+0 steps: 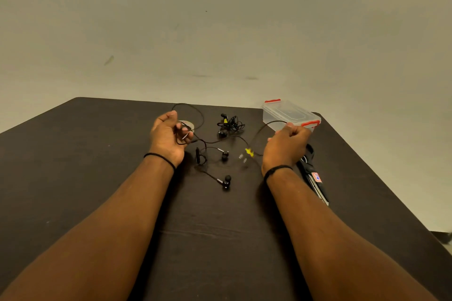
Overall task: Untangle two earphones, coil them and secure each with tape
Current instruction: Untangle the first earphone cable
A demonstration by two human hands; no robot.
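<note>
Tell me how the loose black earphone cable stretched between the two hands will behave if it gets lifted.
The cable sags and curves between the left hand and right hand, so it is probably floppy. Its earbuds would likely dangle and swing. Thin loops may snag the coiled earphone nearby.

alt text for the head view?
Two bare hands, left hand and right hand, each pinch a loose black earphone cable over a dark table. Behind lie a coiled earphone bundle and a clear plastic box.
</note>
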